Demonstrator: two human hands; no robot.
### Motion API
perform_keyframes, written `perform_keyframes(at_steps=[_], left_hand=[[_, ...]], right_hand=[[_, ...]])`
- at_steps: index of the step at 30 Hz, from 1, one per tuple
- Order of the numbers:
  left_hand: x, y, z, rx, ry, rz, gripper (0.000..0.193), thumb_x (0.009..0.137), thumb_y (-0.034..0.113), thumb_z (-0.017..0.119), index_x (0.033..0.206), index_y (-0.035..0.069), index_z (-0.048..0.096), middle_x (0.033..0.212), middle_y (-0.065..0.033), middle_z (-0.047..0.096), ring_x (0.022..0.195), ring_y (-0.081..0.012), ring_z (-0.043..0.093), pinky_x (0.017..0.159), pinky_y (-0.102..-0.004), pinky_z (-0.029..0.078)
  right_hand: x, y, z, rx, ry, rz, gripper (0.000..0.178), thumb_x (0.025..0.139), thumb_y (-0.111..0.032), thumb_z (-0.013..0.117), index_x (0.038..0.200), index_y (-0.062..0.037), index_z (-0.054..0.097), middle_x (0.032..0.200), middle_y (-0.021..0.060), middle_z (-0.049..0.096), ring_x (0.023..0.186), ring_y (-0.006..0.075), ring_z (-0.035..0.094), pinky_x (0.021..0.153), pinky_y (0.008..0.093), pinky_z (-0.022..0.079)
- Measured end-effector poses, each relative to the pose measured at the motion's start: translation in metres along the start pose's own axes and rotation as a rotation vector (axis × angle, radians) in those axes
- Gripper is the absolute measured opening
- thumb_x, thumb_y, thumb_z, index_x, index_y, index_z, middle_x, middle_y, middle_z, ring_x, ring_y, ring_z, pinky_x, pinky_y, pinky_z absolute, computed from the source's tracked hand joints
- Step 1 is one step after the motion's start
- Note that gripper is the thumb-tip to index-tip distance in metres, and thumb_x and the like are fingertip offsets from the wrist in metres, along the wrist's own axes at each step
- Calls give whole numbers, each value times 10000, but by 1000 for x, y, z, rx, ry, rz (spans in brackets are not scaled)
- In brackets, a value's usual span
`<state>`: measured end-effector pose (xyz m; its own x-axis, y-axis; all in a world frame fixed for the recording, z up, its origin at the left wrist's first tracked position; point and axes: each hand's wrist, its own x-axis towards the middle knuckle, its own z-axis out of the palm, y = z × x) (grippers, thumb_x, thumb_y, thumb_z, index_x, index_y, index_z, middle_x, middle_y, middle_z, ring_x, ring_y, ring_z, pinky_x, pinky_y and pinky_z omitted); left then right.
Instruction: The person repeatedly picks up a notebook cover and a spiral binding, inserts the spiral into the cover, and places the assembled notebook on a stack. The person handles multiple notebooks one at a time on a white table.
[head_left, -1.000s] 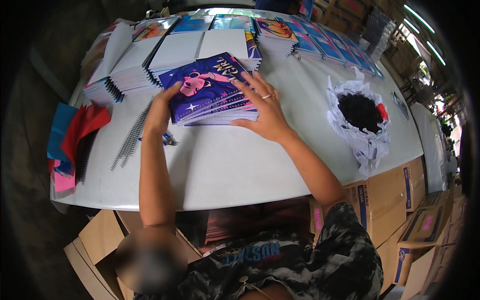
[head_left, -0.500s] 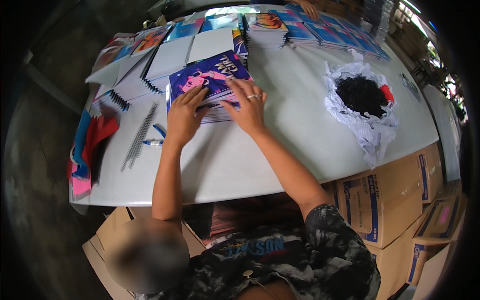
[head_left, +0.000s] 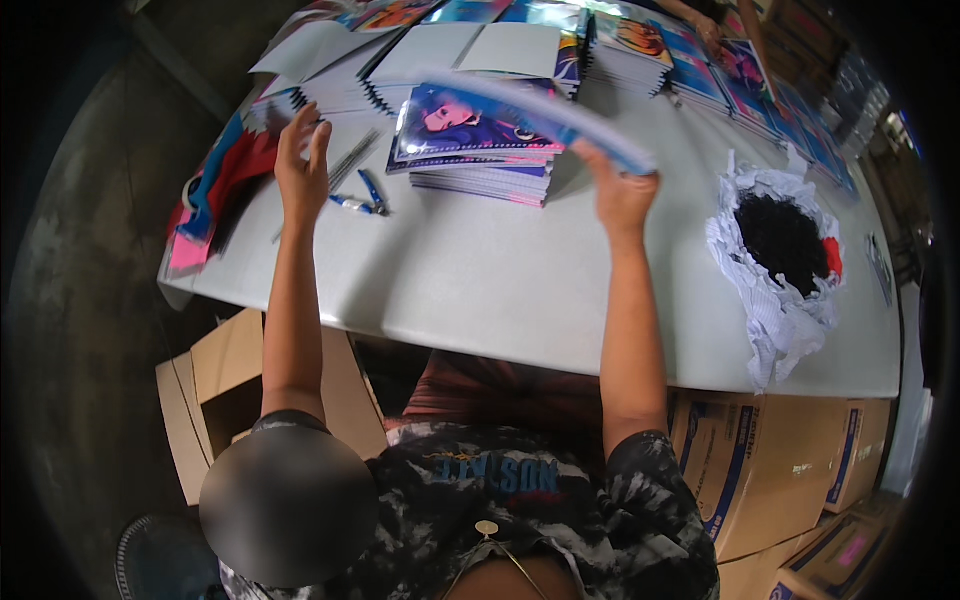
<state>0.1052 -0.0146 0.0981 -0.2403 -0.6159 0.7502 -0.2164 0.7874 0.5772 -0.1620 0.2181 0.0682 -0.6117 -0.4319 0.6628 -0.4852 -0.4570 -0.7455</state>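
Observation:
My right hand [head_left: 618, 190] grips one end of a thin notebook [head_left: 575, 118], blue and pale and smeared by motion, held tilted above a stack. That stack of unbound notebooks [head_left: 480, 190] has dark purple illustrated covers with punched holes along the near edge. The top ones sit skewed over those below. My left hand [head_left: 303, 165] is raised to the left of the stack, fingers apart, holding nothing. Between this hand and the stack lie blue-handled pliers [head_left: 372, 190] and several metal binding coils [head_left: 355, 160].
Coil-bound notebooks [head_left: 420, 50] stand in piles at the back. Another person's hand [head_left: 708, 35] is over notebooks at the far right. A crumpled white bundle [head_left: 755, 275] with black curly material [head_left: 785, 240] sits right. Red fabric [head_left: 240, 165] lies left; cardboard boxes [head_left: 770, 480] stand below.
Both my hands have left the stack's sides. My right hand has lifted a notebook; my left has moved away leftward, with nothing in it. The whole view has shifted.

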Motion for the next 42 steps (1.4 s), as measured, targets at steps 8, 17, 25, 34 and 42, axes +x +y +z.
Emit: perform_keyframes(at_steps=[8,17,25,34,42], left_hand=[[-58,-97,-26,831,-324,-330,336,821,296,546,1130,167,564,1134,-141,545,1106,-341,451,931,-452,328],[-51,-47,-14,379,-568,-164,234,828,162,572,1026,41,597,999,-117,602,965,-221,558,862,-356,392],[10,38,52,21,-34,271,177,819,66,600,994,59,622,938,-96,625,814,-216,601,731,-301,461],[-36,117,44,-809,-414,-240,313,786,125,566,1067,-11,544,1041,-85,574,1000,-173,510,869,-319,392],[-138,62,45,-686,-485,-698,150,762,-19,543,901,15,591,812,-3,603,714,-64,526,679,-210,417]], right_hand=[[23,-4,-35,115,264,-73,190,755,-72,707,910,18,642,919,47,639,837,103,563,789,242,425],[22,-5,-35,301,285,-3,240,736,-43,718,950,10,623,906,46,640,804,97,572,752,227,441],[20,0,-40,276,151,22,202,732,-30,710,913,3,627,874,37,639,774,94,573,730,222,450],[8,-16,-20,349,-168,228,193,739,-58,706,909,-10,626,852,48,645,767,94,589,719,231,471],[-67,-21,-11,259,-253,466,298,753,-131,717,982,5,582,902,57,637,805,101,590,736,253,475]])
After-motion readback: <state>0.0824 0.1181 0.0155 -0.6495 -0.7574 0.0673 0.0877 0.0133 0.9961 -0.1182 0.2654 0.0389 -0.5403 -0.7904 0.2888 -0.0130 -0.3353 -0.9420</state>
